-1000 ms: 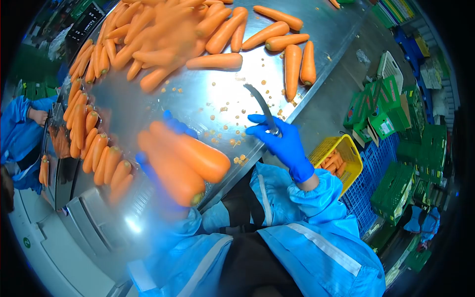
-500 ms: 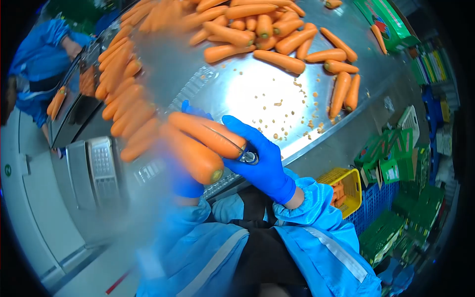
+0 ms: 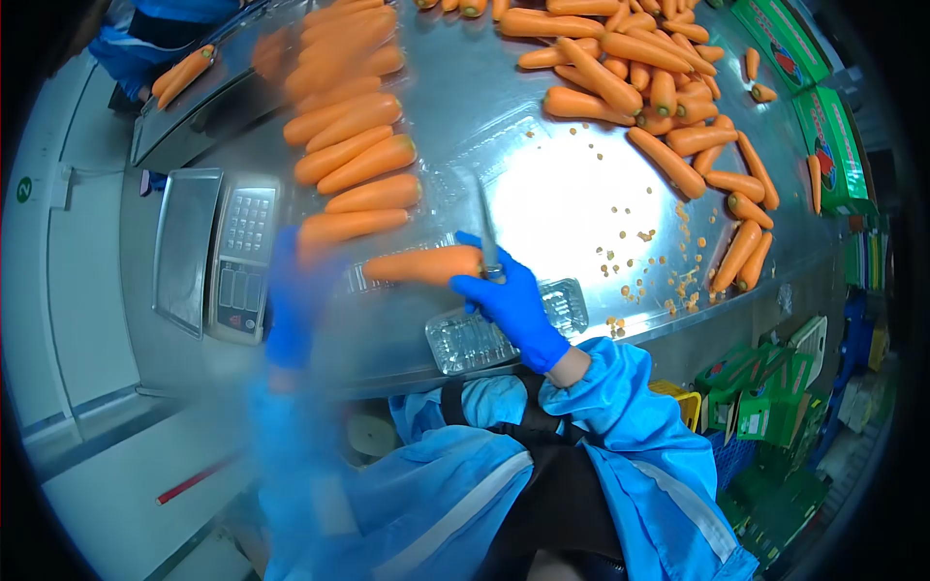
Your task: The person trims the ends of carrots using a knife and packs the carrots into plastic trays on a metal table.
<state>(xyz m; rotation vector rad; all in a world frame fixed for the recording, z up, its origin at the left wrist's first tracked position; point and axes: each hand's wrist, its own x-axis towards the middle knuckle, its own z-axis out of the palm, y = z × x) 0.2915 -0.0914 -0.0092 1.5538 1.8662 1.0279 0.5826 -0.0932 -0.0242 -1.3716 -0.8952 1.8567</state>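
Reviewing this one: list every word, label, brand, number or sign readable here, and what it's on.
"2", as it appears: on the round green sign on the pale panel at far left.
Scale keypad markings: too small to read.
Print on the green cartons at upper right: too small and blurred to read.
Labels on the green boxes lower right: likewise unreadable.

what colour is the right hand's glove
A plain bright blue glove on the right hand, clearest in the head view.
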